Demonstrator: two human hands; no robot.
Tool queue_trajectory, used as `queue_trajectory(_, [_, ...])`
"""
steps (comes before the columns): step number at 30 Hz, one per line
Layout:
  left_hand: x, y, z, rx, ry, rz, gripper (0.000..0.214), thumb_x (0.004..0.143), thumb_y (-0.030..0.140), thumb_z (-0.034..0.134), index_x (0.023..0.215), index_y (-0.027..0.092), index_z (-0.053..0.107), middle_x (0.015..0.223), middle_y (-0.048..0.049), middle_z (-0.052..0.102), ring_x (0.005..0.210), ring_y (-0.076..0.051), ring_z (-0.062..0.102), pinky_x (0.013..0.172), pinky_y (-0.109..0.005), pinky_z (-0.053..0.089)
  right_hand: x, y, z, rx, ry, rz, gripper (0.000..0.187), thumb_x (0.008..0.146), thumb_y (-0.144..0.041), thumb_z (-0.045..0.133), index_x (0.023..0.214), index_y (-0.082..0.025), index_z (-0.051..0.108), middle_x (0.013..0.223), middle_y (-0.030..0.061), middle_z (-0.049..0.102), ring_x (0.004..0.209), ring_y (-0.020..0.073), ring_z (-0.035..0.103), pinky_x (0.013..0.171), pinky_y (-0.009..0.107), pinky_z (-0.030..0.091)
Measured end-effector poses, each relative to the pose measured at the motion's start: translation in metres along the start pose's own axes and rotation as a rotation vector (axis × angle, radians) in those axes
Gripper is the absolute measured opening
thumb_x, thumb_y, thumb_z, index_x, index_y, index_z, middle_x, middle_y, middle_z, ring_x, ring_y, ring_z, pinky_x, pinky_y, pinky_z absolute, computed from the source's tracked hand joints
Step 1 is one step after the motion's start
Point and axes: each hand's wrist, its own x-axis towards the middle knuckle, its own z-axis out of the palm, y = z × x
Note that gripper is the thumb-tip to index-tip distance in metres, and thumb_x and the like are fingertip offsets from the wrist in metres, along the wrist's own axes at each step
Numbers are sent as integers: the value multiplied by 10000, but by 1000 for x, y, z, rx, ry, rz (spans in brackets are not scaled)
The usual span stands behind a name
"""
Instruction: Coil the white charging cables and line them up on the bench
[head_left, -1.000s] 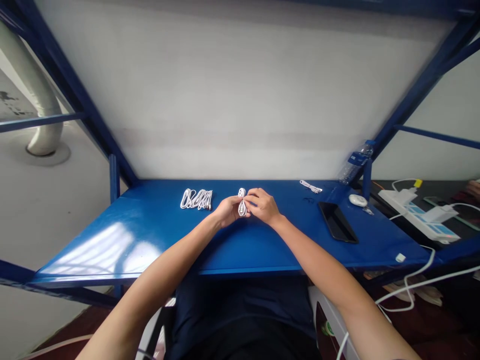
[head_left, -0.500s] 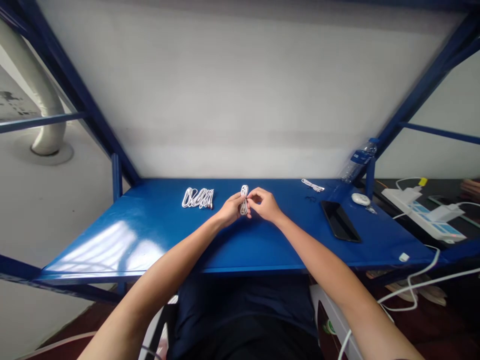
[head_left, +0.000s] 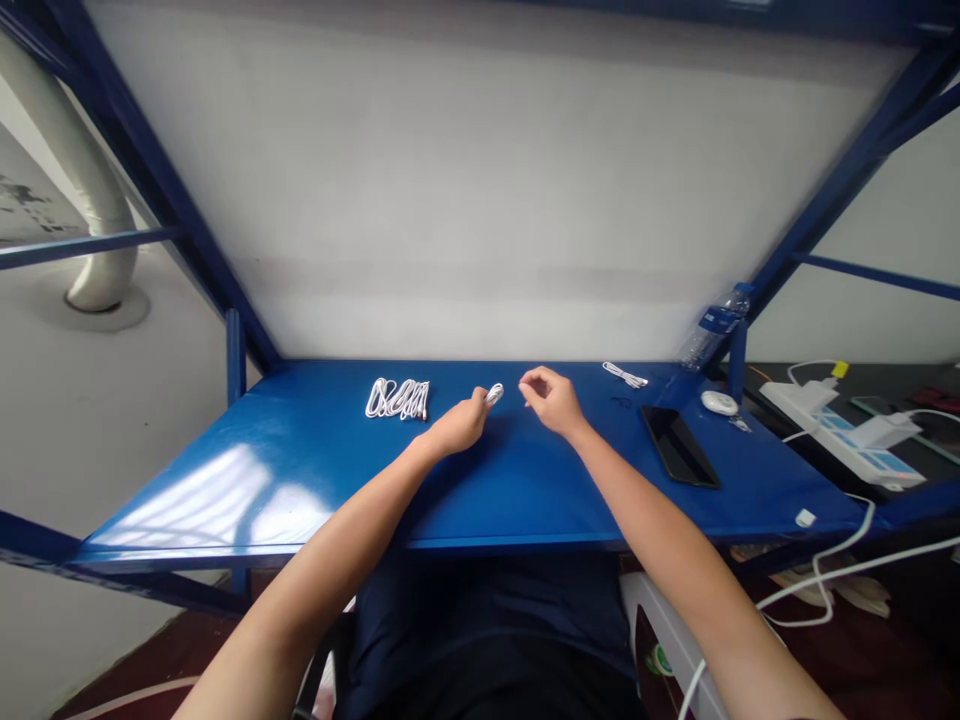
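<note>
While the left hand (head_left: 459,425) pinches a small coiled white cable (head_left: 494,394) between its fingertips, the right hand (head_left: 550,400) stands just beside it, fingers loosely curled and touching nothing; a bundled white cable (head_left: 397,399) lies beyond the left fingers on the blue table (head_left: 525,490).

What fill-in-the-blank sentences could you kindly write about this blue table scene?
The left hand pinches a small coil of white cable, while the right hand holds ____.
The larger bundle of white cables lies on the ____ table.
The black phone lies to the ____ of the right hand.

Missing words: nothing; blue; right.
</note>
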Motion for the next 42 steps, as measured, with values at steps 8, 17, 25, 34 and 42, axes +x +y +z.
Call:
queue_trajectory(8, [7,-22,-27,637,281,-258,148,815,121,471,814,150,616,866,-187,618,1039,-364,544,883,-437,368,0,53,-115,-680,80,230,107,744,-200,569,762,-163,669,895,91,677,731,182,613,760,312,476])
queue_trajectory(17, [5,-26,-24,1096,330,-186,375,852,335,490,1062,49,613,1120,-261,554,1099,-398,461,907,-520,320,7,107,-183,-986,-48,516,346,814,-297,591,1090,-96,648,1090,178,651,1031,260,595,863,320,429])
queue_trajectory(25, [12,-37,-32,1084,407,-212,320,843,209,464,1125,103,571,1216,-246,525,1158,-395,438,1011,-635,156,35,112,-174,-833,97,767,115,663,-155,669,765,-143,722,855,173,695,974,321,633,844,400,443])
queue_trajectory(34, [11,-4,-8,114,241,82,291,902,368,462,1101,181,564,1026,-116,629,941,-237,589,852,-372,454,39,45,-85,-356,1,611,226,755,-332,634,837,-144,730,760,68,705,695,177,659,616,261,506])
queue_trajectory(42, [8,2,4,-424,58,74,385,866,520,520,728,163,551,564,16,533,505,-103,469,526,-226,383,-1,-13,30,491,-458,458,329,723,-484,694,736,-155,700,706,42,675,585,124,583,568,260,486])
